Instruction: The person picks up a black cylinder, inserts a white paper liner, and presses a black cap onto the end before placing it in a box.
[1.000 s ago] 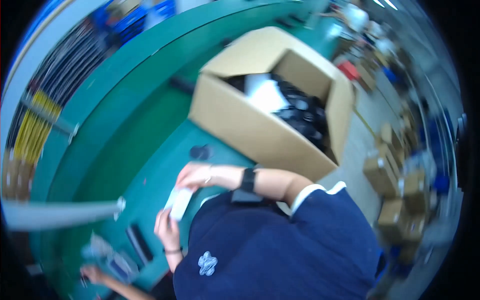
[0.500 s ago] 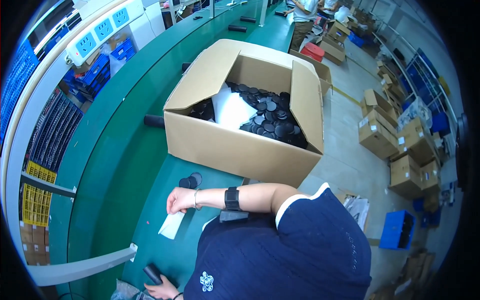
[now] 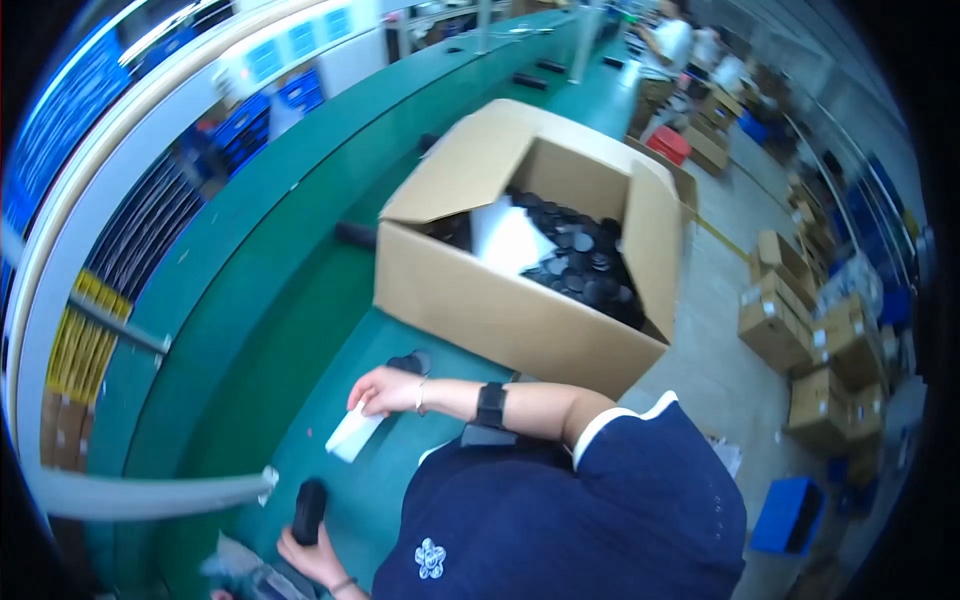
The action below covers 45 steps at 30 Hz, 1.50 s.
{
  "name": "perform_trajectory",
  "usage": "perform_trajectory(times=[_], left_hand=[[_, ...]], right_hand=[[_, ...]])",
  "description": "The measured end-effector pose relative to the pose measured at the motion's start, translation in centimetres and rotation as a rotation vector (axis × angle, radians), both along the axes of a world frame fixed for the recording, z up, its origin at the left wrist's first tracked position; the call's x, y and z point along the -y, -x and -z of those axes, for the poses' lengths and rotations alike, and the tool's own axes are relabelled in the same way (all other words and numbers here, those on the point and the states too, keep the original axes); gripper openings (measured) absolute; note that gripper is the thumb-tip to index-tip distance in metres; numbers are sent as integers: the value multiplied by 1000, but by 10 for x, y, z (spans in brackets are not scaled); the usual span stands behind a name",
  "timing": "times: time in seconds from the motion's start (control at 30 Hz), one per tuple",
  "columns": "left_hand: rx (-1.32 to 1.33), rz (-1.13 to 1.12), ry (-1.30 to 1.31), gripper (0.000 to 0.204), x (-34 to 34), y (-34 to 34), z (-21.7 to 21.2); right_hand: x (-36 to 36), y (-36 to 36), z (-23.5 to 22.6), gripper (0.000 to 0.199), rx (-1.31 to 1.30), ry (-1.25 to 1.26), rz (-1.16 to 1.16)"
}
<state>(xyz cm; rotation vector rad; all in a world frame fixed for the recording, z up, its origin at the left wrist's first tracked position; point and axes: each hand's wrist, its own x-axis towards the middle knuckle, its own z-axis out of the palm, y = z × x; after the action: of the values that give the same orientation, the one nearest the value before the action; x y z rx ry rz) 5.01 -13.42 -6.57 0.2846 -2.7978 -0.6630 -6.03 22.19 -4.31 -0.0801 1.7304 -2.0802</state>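
My right hand (image 3: pixel 388 391) pinches a small white sheet (image 3: pixel 354 432) above the green table; whether it is paper or cloth I cannot tell. Partly behind that hand lie a few round black discs (image 3: pixel 408 362). Lower left, the fingers of my left hand (image 3: pixel 316 560) are closed around the near end of a black cylinder (image 3: pixel 310 508), which stands tilted up from them. Beyond my right arm is an open cardboard box (image 3: pixel 510 318), its flaps folded outward. Loose black discs (image 3: pixel 575 262) fill it, with a white sheet (image 3: pixel 506 238) on top.
A green conveyor (image 3: pixel 300 340) curves along the left, with more black cylinders (image 3: pixel 356 235) on it. A grey metal bar (image 3: pixel 170 495) crosses it at lower left. Clear plastic bags (image 3: pixel 250 565) lie near my left hand. Cardboard cartons (image 3: pixel 775 325) stand on the right floor; people work far off.
My left hand has brought the black cylinder closer to the white sheet and turned it more upright. My right hand keeps the sheet. The whole view has shifted, so the box appears farther right.
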Motion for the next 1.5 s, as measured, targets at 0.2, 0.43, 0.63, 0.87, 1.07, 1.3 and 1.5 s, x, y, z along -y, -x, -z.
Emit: perform_trajectory(times=[0.2,0.43,0.63,0.87,1.07,1.3,1.5], left_hand=[[-111,199,-665,71,-64,37,13],[87,372,-1277,64,-81,53,33],[206,309,-1685,65,-84,45,37],[294,495,-1385,70,-94,44,35],[251,411,-1263,74,-112,34,36],[219,443,-1214,77,-131,36,43],[166,440,-915,78,-137,38,48]], right_hand=[[1,-5,-13,47,-84,-147,1],[-13,0,-9,47,-10,-80,-36],[1,10,-18,48,-63,-45,-98],[27,27,-38,49,-140,-64,-217],[27,27,-47,49,-162,-188,-300],[20,29,-48,50,-253,-262,-337],[22,26,-61,53,-494,-568,-372]])
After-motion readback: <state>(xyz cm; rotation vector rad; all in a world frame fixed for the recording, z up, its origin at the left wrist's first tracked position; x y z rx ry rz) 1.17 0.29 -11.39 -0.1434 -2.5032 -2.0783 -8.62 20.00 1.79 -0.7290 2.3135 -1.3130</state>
